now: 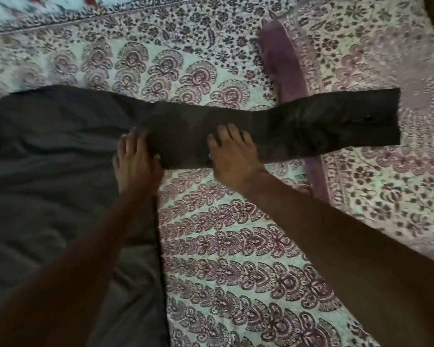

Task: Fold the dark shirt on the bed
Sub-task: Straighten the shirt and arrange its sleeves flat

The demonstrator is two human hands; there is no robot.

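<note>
shirt [48, 171]: dark grey, rumpled, body spread over the left of the bed [236, 246]
sleeve [286, 128]: stretched flat to the right, cuff at its far right end
cuff [376, 121]: square-ended, small dark button showing

Dark shirt [48, 171] body cut off by left and bottom frame edges; extent undetermined. Both forearms run out at lower frame edge. Bedspread [236, 246] pattern blurred toward upper left corner
</note>
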